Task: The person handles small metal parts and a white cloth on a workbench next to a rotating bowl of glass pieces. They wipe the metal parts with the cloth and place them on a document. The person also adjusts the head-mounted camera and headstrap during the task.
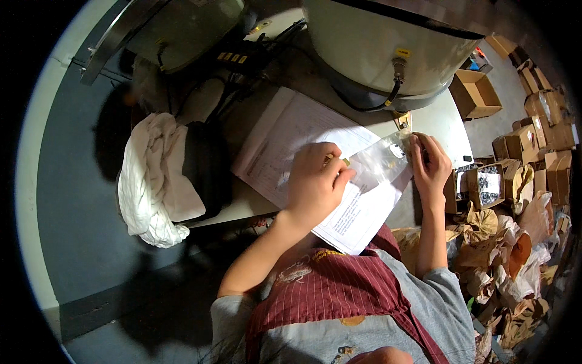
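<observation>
Clear plastic bag [377,162] pinched by my right fingers [439,153] over printed sheets [347,223]; left fingers [324,150] pinching a small yellowish thing [346,162], too tiny to make out tbh.

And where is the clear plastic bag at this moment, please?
In the head view, the clear plastic bag is right of centre, over the printed sheets, between the left hand and the right hand, which holds its upper right end.

Text on the white sheet [348,230], yellow machine label [402,53] and maroon apron [339,282] cannot be read.
</observation>
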Demonstrator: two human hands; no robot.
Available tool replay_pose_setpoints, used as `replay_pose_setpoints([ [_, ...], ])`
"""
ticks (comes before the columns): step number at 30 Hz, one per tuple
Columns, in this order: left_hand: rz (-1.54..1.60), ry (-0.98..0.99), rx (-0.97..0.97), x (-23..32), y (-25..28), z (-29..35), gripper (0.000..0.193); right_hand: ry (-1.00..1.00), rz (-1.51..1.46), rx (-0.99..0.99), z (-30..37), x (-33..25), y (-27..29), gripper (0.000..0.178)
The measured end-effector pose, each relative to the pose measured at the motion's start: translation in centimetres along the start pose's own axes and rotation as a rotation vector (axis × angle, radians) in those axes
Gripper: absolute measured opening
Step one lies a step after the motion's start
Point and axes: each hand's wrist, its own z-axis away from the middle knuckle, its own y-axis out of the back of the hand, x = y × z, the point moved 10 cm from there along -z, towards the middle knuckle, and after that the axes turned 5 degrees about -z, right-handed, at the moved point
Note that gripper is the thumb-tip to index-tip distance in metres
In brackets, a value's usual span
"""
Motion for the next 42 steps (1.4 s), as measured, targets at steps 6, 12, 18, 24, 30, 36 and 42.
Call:
replay_pose_setpoints([
  [6, 0.137, 0.068, 0.021, -2.8, -0.8, 0.0, 0.018, 0.041, 0.038, 0.007, 0.0, 0.0, 0.0, 0.014],
  [12, 0.025, 0.0, -0.064, -1.6, -0.5, -1.3, 0.019, 0.032, 0.057, 0.003, 0.1, 0.0, 0.0, 0.013],
  [18, 0.055, -0.02, -0.09, -1.9, -1.5, -1.0, 0.02, 0.038, 0.05, 0.002, 0.2, 0.4, 0.0, 0.012],
  [24, -0.013, -0.116, -0.059, 0.0, -0.4, -0.9, 0.014, 0.049, 0.05, 0.011, 0.3, 0.1, 0.1, 0.012],
  [30, -0.121, -0.111, -0.068, 1.1, 0.1, -0.5, 0.008, 0.055, 0.059, 0.034, 0.3, 0.2, 0.1, 0.011],
  [36, -0.101, -0.014, 0.042, 0.6, 1.8, -0.8, 0.009, 0.052, 0.056, 0.033, 0.4, 0.0, 0.1, 0.011],
  [42, -0.128, -0.01, 0.004, 0.1, 1.3, -0.1, 0.011, 0.041, 0.08, 0.022, 0.4, 0.2, 0.1, 0.012],
])
